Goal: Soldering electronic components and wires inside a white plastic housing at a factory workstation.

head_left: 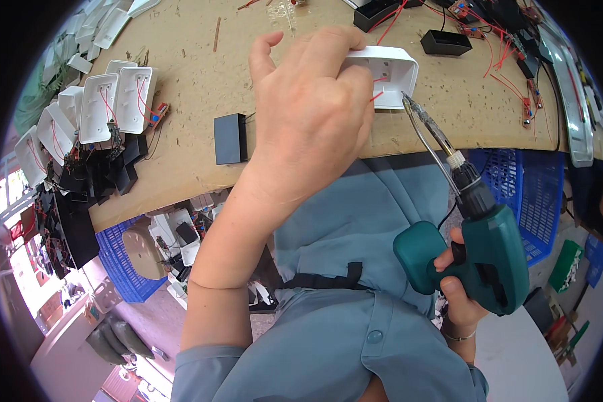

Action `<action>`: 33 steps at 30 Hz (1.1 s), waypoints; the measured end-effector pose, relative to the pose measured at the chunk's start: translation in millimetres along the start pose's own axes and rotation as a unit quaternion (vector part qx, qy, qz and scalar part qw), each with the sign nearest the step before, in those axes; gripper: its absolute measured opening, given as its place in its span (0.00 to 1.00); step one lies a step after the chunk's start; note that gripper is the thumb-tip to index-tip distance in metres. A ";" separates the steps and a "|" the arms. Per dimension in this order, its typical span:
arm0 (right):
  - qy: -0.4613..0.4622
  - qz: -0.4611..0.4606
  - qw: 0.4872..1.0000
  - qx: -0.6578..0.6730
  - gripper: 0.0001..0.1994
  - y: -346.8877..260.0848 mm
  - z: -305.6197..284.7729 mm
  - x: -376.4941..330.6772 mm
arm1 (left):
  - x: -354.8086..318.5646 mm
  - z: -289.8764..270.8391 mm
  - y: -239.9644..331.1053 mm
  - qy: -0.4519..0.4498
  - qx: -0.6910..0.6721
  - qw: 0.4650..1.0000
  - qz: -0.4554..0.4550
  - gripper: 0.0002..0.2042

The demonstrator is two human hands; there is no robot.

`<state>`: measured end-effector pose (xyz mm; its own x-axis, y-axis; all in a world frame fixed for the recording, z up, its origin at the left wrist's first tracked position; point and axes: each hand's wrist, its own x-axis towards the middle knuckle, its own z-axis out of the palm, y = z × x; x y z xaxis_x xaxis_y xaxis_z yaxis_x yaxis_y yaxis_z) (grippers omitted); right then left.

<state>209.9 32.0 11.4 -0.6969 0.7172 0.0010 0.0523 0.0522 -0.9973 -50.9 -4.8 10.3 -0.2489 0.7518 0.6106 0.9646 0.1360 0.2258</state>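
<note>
My left hand (311,110) reaches over the workbench, its fingers closed on a white plastic housing (403,70) with the open side toward me. Short red wires (377,97) show inside the housing, partly behind my fingers. My right hand (461,291) grips a green soldering gun (494,254) by its handle, one finger near the black trigger. The gun's metal tip and the thin feed tube beside it point up and left, at the housing's near right edge; whether they touch it is unclear. A black box (230,139) lies left of my left wrist.
White housings (98,110) with red wires and small circuit boards cluster at the left. Black boxes (447,43) and tangled wires lie at the back right. Blue crates (543,201) stand below the bench edge on both sides. A cardboard sheet (187,87) covers the bench.
</note>
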 end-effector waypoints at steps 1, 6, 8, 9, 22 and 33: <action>-0.002 -0.003 1.000 -0.007 0.27 0.7 1.4 -0.3 | 0.5 -0.2 -0.4 -0.003 0.001 1.000 -0.001 0.03; -0.019 -0.006 1.000 -0.009 0.27 1.3 4.1 0.9 | 2.0 8.0 -4.8 0.016 -0.017 1.000 0.010 0.02; -0.020 -0.004 1.000 -0.012 0.26 0.5 5.9 1.6 | 3.3 9.0 -6.1 0.003 -0.020 1.000 0.016 0.02; -0.028 -0.001 0.999 -0.022 0.26 0.4 6.9 1.6 | 3.0 9.3 -6.7 0.002 -0.021 1.000 0.017 0.02; -0.043 0.021 0.997 -0.061 0.25 -1.9 21.9 8.5 | 16.4 6.8 -3.7 0.070 -0.070 0.989 0.110 0.03; -0.004 0.079 0.997 -0.024 0.21 -12.0 32.4 15.9 | 18.0 -4.7 1.4 -0.104 -0.017 0.994 0.012 0.03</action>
<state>174.9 20.3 21.0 -0.6834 0.7132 -0.1563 0.1961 -0.0269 -0.9802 -54.4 6.0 25.2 -0.1996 0.8720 0.4469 0.9655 0.0972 0.2415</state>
